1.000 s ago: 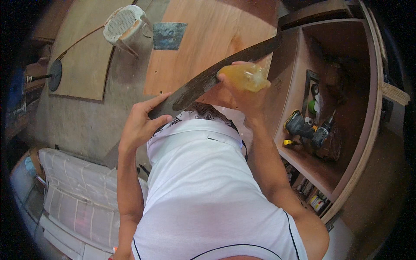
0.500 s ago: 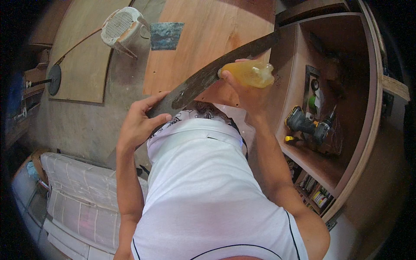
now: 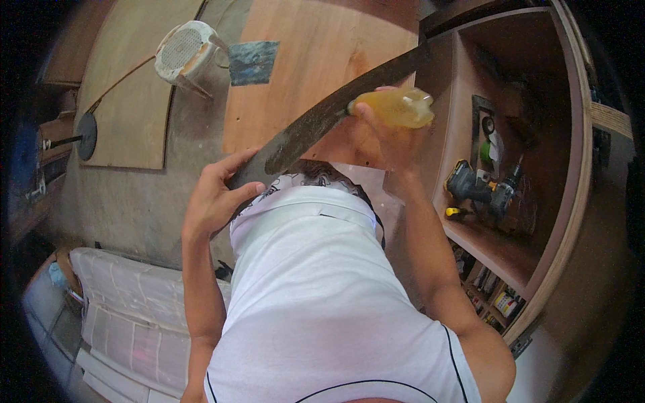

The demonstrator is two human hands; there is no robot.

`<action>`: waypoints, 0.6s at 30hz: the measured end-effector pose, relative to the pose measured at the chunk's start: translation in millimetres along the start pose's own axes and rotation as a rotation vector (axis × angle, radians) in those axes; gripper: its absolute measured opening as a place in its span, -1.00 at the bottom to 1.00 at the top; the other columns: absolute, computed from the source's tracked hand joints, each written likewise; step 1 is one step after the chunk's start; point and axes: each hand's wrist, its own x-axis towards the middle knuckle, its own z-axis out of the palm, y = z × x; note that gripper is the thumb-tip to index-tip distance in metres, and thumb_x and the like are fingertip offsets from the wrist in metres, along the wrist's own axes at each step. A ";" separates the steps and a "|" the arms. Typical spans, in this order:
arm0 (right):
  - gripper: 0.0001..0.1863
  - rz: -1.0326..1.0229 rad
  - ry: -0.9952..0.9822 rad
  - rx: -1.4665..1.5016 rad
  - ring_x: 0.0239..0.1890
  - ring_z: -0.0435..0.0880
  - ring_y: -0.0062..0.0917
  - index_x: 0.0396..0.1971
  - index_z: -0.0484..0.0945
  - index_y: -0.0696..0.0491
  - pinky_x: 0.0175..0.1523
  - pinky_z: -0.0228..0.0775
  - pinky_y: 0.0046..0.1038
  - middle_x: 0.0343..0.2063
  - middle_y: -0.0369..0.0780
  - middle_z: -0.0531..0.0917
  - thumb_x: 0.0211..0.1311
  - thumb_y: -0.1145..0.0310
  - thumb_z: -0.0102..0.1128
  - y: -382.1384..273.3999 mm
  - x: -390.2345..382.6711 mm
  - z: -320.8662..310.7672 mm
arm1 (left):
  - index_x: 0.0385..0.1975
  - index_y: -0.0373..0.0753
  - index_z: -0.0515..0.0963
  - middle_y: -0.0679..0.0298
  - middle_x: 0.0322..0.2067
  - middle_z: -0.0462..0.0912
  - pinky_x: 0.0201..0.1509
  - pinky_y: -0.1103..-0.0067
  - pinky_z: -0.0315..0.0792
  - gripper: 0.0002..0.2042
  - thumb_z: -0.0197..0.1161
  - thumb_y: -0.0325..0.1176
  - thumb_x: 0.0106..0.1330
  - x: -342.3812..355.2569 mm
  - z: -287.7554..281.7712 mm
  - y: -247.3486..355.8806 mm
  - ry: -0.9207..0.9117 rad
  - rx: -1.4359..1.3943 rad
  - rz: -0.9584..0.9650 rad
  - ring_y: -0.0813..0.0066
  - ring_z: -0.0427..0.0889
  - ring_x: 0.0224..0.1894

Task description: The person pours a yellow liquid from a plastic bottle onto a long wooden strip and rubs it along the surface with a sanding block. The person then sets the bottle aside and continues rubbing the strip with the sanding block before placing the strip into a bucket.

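A long dark board point(image 3: 322, 124) runs slantwise from near my waist to the far right. My left hand point(image 3: 213, 196) grips its near end, thumb on top and fingers at its far side. A clear plastic bottle point(image 3: 403, 107) of yellowish liquid lies tilted in my right hand point(image 3: 388, 138), with its neck pointing left at the board's face. My right fingers are wrapped round it and partly hidden. Along the board's face runs a darker, wet-looking streak that ends near the bottle's neck.
Beyond the board lies a wooden panel point(image 3: 302, 60) with a dark patch. A white stool point(image 3: 185, 54) stands far left. On the right, an open cabinet point(image 3: 463, 87) holds a cordless drill point(image 3: 480, 188) and other tools. A plastic-covered seat point(image 3: 134, 295) is at lower left.
My right hand has moved the bottle slightly right and farther up along the board. My left hand keeps its grip on the near end.
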 end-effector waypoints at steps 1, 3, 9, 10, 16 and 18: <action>-0.60 -0.051 0.003 -0.048 -0.28 0.85 -0.46 -0.21 0.77 0.05 -0.12 0.72 -0.36 -0.29 -0.26 0.84 0.10 0.13 0.72 3.8 2.4 -2.5 | 0.32 -0.43 0.57 0.24 0.09 0.75 0.26 0.55 0.50 -0.41 0.49 -0.64 0.23 0.3 -0.1 -0.5 -0.007 0.013 0.004 0.53 0.67 0.07; -0.65 -0.068 -0.034 -0.012 -0.26 0.86 -0.43 -0.21 0.77 0.02 -0.14 0.72 -0.33 -0.28 -0.26 0.85 0.20 0.08 0.64 -4.6 -4.4 -1.6 | 0.32 -0.44 0.56 0.21 0.12 0.74 0.30 0.53 0.48 -0.40 0.50 -0.63 0.21 0.6 -1.4 -1.5 -0.010 0.028 0.000 0.49 0.66 0.12; -0.62 -0.209 -0.046 -0.274 -0.20 0.85 -0.42 -0.14 0.78 0.03 -0.07 0.71 -0.35 -0.24 -0.27 0.84 0.21 0.09 0.64 28.0 -0.1 -0.3 | 0.35 -0.43 0.54 0.18 0.18 0.72 0.38 0.48 0.46 -0.37 0.51 -0.62 0.20 -0.5 -2.2 -0.8 0.004 -0.006 -0.047 0.42 0.66 0.21; -0.63 -0.095 -0.051 -0.100 -0.18 0.84 -0.44 -0.13 0.78 0.03 -0.04 0.71 -0.35 -0.22 -0.28 0.84 0.21 0.11 0.64 12.9 -5.4 2.7 | 0.35 -0.43 0.54 0.18 0.19 0.72 0.38 0.48 0.46 -0.36 0.50 -0.62 0.20 2.0 -3.6 -2.8 -0.008 -0.003 -0.036 0.42 0.66 0.21; -0.61 0.055 0.058 -0.009 -0.32 0.87 -0.33 -0.24 0.77 0.08 -0.16 0.72 -0.26 -0.39 -0.18 0.83 0.15 0.09 0.66 9.3 -1.0 17.5 | 0.33 -0.44 0.56 0.18 0.12 0.75 0.31 0.52 0.49 -0.39 0.49 -0.64 0.21 -2.3 0.9 0.0 0.038 0.012 -0.047 0.49 0.67 0.13; -0.65 -0.060 0.006 0.083 -0.31 0.86 -0.31 -0.26 0.76 0.05 -0.18 0.71 -0.24 -0.38 -0.18 0.83 0.19 0.08 0.62 -12.4 -11.5 20.6 | 0.33 -0.44 0.56 0.18 0.13 0.75 0.31 0.52 0.49 -0.39 0.49 -0.63 0.21 -1.6 0.1 -3.8 0.042 0.032 -0.050 0.48 0.67 0.14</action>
